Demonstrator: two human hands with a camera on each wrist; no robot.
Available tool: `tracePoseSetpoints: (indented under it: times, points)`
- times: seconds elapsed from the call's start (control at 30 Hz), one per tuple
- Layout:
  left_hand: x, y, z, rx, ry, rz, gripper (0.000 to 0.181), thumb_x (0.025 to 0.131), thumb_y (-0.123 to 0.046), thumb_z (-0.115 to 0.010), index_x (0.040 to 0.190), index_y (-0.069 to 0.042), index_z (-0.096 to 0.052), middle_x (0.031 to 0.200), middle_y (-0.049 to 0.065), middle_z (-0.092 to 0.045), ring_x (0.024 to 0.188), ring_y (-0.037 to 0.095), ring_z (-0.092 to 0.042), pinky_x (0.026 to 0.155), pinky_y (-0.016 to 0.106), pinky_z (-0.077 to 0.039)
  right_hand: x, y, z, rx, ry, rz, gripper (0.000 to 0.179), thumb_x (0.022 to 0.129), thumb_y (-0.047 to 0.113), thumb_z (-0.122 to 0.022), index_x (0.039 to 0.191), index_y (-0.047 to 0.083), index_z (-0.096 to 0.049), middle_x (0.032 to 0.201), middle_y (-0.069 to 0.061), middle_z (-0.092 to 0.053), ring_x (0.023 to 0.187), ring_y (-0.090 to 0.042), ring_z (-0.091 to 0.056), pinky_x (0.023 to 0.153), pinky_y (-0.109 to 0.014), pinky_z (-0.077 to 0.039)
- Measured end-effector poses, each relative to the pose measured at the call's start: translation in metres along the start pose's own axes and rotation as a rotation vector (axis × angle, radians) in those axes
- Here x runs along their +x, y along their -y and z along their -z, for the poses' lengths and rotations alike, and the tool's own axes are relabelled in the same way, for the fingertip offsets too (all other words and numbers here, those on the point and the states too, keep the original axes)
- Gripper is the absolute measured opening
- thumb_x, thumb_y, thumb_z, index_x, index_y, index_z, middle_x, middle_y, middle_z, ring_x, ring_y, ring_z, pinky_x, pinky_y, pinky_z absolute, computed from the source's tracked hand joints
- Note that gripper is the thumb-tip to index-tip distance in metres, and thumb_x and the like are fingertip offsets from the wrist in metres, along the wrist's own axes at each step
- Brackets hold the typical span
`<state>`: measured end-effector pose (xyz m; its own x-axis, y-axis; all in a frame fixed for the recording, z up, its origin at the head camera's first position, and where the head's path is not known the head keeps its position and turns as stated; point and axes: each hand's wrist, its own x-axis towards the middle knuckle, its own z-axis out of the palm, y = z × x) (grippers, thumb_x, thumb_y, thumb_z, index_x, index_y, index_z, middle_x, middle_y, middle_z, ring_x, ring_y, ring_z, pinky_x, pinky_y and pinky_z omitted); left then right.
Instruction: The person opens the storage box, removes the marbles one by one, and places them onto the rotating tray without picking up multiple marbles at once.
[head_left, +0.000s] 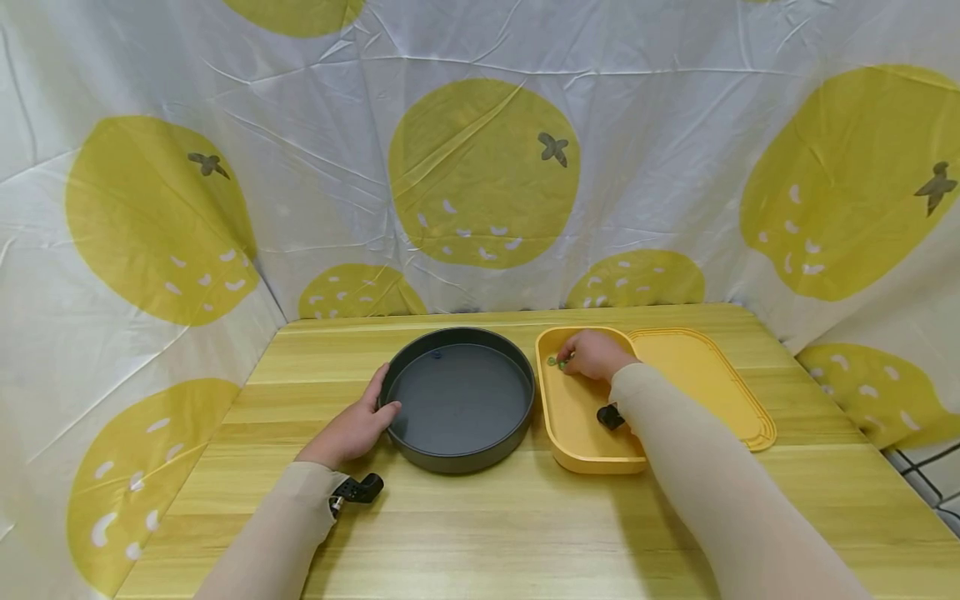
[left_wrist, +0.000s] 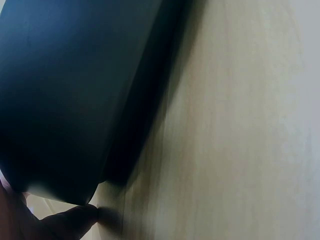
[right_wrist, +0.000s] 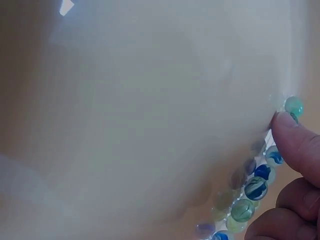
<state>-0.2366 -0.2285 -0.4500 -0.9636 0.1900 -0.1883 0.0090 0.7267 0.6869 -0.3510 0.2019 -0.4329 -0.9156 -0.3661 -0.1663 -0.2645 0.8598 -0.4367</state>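
- dark round pan (head_left: 462, 400): looks rigid, probably the heaviest bit here. the rim's the place to take it, and the left hand (head_left: 356, 425) has it there, thumb lapping over the edge, fingers along the outside wall.
- yellow tray (head_left: 555, 412), just beside the pan: light, stiffish plastic by the look of it, so i'd guess it skids if bumped. grab it by a side wall.
- flat yellow piece (head_left: 697, 375) next to the tray: thin and light i reckon, lift by an edge.
- right hand (head_left: 596, 354), down in the tray near the far end: fingers bent, thumb tip right at a green marble (right_wrist: 295, 105) — can't tell if that's pinched or only touched.
- marbles (right_wrist: 256, 188), lined up along the tray wall: hard, slippery, hardly any weight i'd think. thumb and fingertip round the middle — press on top and they'd squirt off.
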Motion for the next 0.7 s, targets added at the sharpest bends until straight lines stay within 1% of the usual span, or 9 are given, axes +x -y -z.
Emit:
tracePoseSetpoints:
  times: [0.17,0.27,0.4,0.53,0.63,0.7]
  points:
    - [-0.0001,0.0001,-0.0003,-0.006,0.0,0.0,0.078,0.111,-0.046,-0.044,0.171,-0.03,0.003,0.173,0.022,-0.023,0.151,0.052,-0.037,0.122,0.067,-0.031,0.0011,-0.0005,-0.0008,0.001,-0.002,0.026,0.02,0.096,0.014,-0.074,0.113,0.009,-0.081,0.124,-0.014,-0.076,0.114,-0.034,-0.068,0.101,-0.05,-0.054]
    - [-0.0002,-0.0001,-0.0003,-0.008,0.002,0.001,0.078,0.111,-0.046,-0.043,0.171,-0.03,0.004,0.174,0.021,-0.022,0.152,0.051,-0.036,0.122,0.067,-0.03,0.0018,-0.0012,-0.0013,0.013,-0.01,0.026,0.02,0.096,0.015,-0.073,0.114,0.008,-0.081,0.125,-0.014,-0.076,0.115,-0.034,-0.068,0.102,-0.049,-0.053]
    - [-0.0004,-0.0004,-0.0002,-0.006,0.002,0.002,0.078,0.111,-0.047,-0.043,0.171,-0.031,0.004,0.174,0.021,-0.022,0.153,0.051,-0.035,0.122,0.068,-0.03,0.001,-0.0003,-0.001,0.049,-0.019,0.013,0.022,0.098,0.016,-0.073,0.116,0.007,-0.08,0.125,-0.015,-0.076,0.113,-0.032,-0.068,0.099,-0.048,-0.053]
    - [-0.0005,-0.0001,-0.0003,0.0,0.001,0.003,0.078,0.111,-0.047,-0.043,0.171,-0.031,0.004,0.174,0.021,-0.022,0.152,0.052,-0.036,0.122,0.068,-0.03,-0.0012,0.0028,0.0004,0.101,-0.029,-0.014,0.024,0.096,0.016,-0.073,0.118,0.007,-0.079,0.126,-0.015,-0.075,0.107,-0.029,-0.066,0.097,-0.045,-0.053]
    - [-0.0003,0.0007,-0.0006,0.0,0.0,0.001,0.078,0.111,-0.047,-0.043,0.171,-0.031,0.004,0.173,0.022,-0.023,0.152,0.052,-0.036,0.122,0.068,-0.03,-0.0035,0.0056,0.0021,0.133,-0.035,-0.029,0.026,0.096,0.016,-0.073,0.12,0.006,-0.078,0.128,-0.016,-0.074,0.108,-0.029,-0.066,0.097,-0.044,-0.053]
    - [-0.0001,0.0016,-0.0008,-0.003,0.0,-0.001,0.078,0.111,-0.047,-0.043,0.171,-0.031,0.004,0.173,0.021,-0.023,0.152,0.052,-0.036,0.122,0.068,-0.03,-0.0045,0.0072,0.0029,0.134,-0.043,-0.024,0.026,0.097,0.016,-0.072,0.12,0.006,-0.078,0.13,-0.016,-0.073,0.112,-0.031,-0.066,0.099,-0.046,-0.053]
